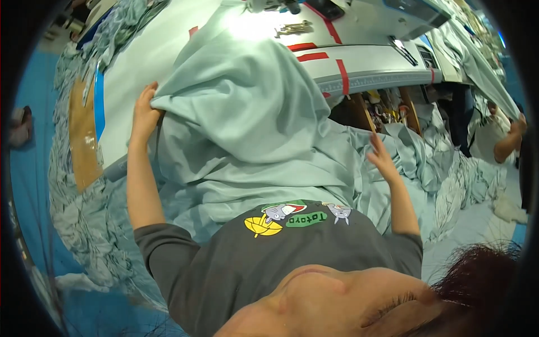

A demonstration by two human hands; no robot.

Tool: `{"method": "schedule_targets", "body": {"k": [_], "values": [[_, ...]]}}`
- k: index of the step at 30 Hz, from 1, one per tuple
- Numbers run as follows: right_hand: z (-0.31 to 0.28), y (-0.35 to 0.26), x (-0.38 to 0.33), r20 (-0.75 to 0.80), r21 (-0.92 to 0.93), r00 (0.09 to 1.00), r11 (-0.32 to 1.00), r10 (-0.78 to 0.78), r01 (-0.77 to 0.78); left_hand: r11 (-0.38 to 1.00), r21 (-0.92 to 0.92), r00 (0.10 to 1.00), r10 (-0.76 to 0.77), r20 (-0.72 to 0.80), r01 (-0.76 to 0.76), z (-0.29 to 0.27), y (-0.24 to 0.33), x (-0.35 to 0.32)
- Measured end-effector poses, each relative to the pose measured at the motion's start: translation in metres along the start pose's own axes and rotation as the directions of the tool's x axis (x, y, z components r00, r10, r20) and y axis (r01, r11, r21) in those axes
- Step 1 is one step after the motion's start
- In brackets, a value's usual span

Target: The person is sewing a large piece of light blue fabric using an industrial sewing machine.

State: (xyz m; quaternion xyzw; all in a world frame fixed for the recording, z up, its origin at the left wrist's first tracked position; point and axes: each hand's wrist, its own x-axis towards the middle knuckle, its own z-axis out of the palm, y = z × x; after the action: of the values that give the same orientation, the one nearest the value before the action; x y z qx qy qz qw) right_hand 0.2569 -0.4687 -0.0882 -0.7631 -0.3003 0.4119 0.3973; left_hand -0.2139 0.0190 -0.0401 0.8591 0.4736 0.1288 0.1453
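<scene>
A large pale green fabric (236, 106) lies in loose folds over the white sewing table and down across my lap. My left hand (145, 112) pinches its left edge, drawing the cloth to a point there; the thumb is partly hidden. To the right, my right hand (384, 160) hovers by the folds below the open drawer, fingers stretched out, holding nothing. The fabric's far end runs up beneath a bright lamp glare near the sewing machine (272, 5), which shows only in part.
Red tape strips and a ruler edge (370, 81) mark the table (126, 73). Small metal parts (295, 28), a dark phone (327, 8) and thread snips (403, 50) lie on it. The drawer (387, 109) holds small items. Heaped fabric surrounds me; another person's hand (517, 126) holds cloth at right.
</scene>
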Motion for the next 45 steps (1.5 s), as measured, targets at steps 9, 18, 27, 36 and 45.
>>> {"method": "schedule_targets", "body": {"k": [9,18,27,36,45], "values": [[0.134,-0.167,0.042,0.608,0.154,0.720,0.940,-0.334,0.306,0.960,-0.043,0.935,0.258,-0.244,-0.276,-0.063,0.146,-0.020],[0.127,-0.103,-0.061,0.469,-0.310,0.845,0.847,-0.258,0.431,0.886,0.460,0.993,0.003,-0.117,0.051,-0.006,0.128,-0.010],[0.118,-0.109,-0.044,0.540,-0.497,0.520,0.247,-0.662,0.832,0.620,-0.726,0.689,0.388,0.612,0.296,0.107,0.277,-0.138],[0.121,-0.172,0.060,0.500,-0.324,0.159,-0.014,-0.851,0.946,0.536,-0.826,0.861,0.323,0.392,0.174,0.035,0.250,-0.111],[0.113,-0.195,0.052,0.539,-0.378,0.229,0.010,-0.811,0.926,0.987,0.161,0.988,0.034,-0.152,-0.009,0.061,0.105,0.034]]}}
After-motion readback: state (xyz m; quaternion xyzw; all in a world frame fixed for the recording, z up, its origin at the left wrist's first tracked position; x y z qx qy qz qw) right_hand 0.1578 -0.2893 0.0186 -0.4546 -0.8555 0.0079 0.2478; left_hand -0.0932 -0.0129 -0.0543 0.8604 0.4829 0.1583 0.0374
